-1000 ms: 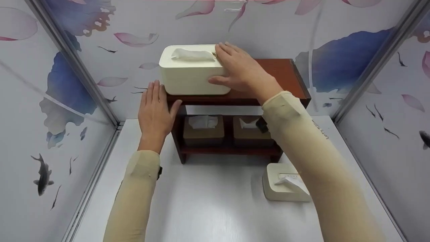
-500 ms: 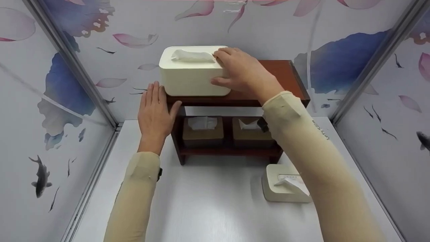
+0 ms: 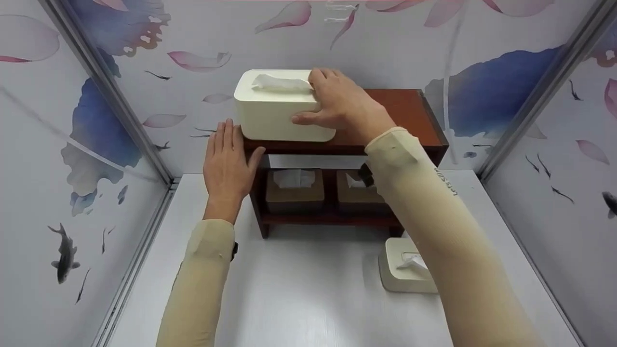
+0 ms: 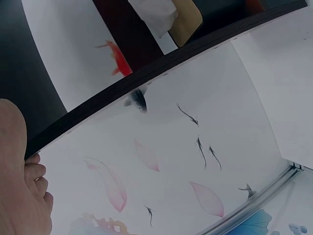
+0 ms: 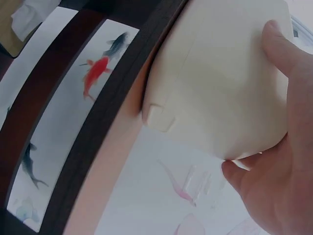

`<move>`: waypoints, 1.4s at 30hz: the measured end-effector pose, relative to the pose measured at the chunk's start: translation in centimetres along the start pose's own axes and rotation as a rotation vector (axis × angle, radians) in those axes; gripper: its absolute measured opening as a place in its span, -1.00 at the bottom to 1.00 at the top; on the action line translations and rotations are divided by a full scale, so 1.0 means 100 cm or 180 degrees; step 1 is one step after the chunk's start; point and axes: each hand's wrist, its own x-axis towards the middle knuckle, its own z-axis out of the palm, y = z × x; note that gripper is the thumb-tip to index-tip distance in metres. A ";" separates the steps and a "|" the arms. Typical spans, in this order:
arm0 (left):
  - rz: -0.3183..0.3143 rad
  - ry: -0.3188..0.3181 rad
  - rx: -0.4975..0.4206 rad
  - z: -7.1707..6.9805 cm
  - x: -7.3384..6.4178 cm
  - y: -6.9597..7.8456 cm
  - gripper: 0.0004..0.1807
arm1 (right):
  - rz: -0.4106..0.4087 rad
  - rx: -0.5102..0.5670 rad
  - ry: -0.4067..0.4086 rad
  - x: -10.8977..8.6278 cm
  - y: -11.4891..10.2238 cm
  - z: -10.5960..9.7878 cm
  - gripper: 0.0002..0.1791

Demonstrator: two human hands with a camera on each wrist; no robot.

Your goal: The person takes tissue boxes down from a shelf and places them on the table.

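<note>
Your right hand, fingers bent wide, gripped the cream rounded plastic box, seemingly placed atop the red-brown wooden shelf, release remaining; your left hand, straight-fingered, touched the shelf's left edge.

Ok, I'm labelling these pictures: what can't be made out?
Head view: top right end of the upper tissue box, under the right hand.
Head view: right part of the lower cream box, behind the right sleeve.
Head view: some of the right brown box, behind that sleeve and a black wrist device.
Left wrist view: much of the left hand, beyond the left edge.
</note>
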 end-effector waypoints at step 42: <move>0.0007 0.0109 -0.0130 0.004 0.000 -0.003 -0.12 | 0.0031 -0.0112 -0.0495 0.020 -0.002 -0.005 0.20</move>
